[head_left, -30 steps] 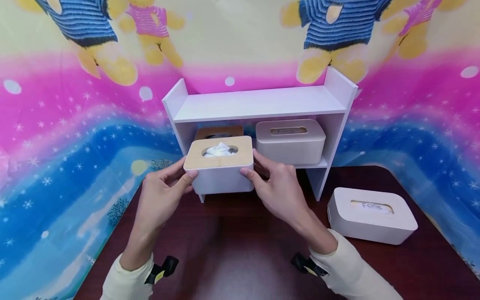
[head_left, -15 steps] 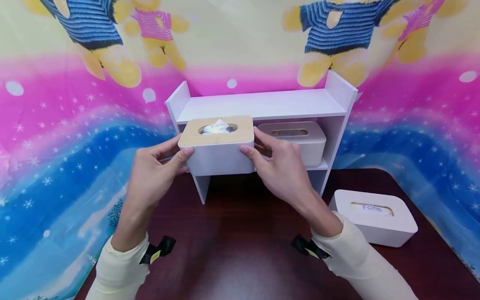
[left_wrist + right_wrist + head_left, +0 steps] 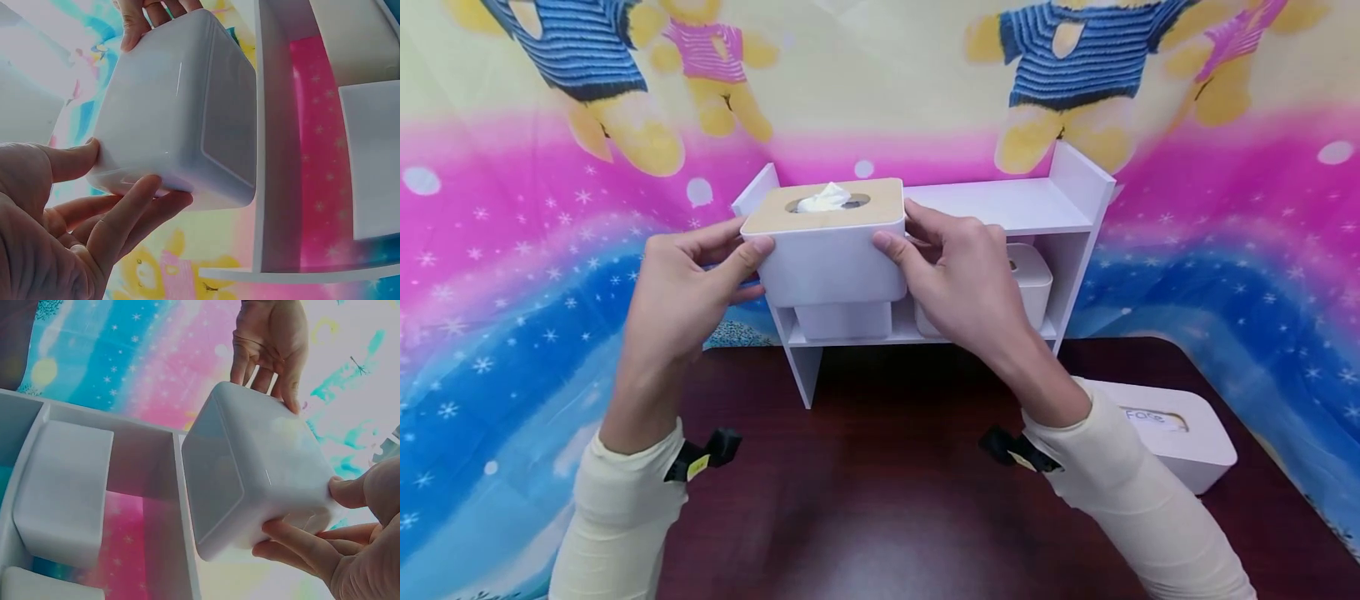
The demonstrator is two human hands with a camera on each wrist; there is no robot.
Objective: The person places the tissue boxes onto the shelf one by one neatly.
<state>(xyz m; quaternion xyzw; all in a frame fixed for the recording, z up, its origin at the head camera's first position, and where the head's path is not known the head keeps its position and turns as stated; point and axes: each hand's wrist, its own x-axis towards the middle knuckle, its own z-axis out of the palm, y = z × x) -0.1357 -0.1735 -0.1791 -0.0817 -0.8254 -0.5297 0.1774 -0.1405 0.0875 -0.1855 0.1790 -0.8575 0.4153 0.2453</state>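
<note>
A white tissue box (image 3: 835, 265) with a light wooden lid and a tuft of tissue in its oval slot is held up in front of the shelf's upper board. My left hand (image 3: 677, 287) grips its left end, thumb on the front face and fingers behind. At the other end my right hand (image 3: 958, 275) grips it the same way. Both wrist views show the box (image 3: 156, 106) from below, its underside bare and close to the edge of the top board (image 3: 185, 506).
The white shelf (image 3: 1000, 204) stands at the back of the dark table (image 3: 880, 483). Its lower board carries another white box (image 3: 842, 321), behind the held one, and a cream box (image 3: 1036, 287) at right. A cream box marked "Face" (image 3: 1206, 442) lies on the table at right.
Both hands have lifted the tissue box from in front of the lower board up to the level of the top board. The box on the lower left has come into view beneath it.
</note>
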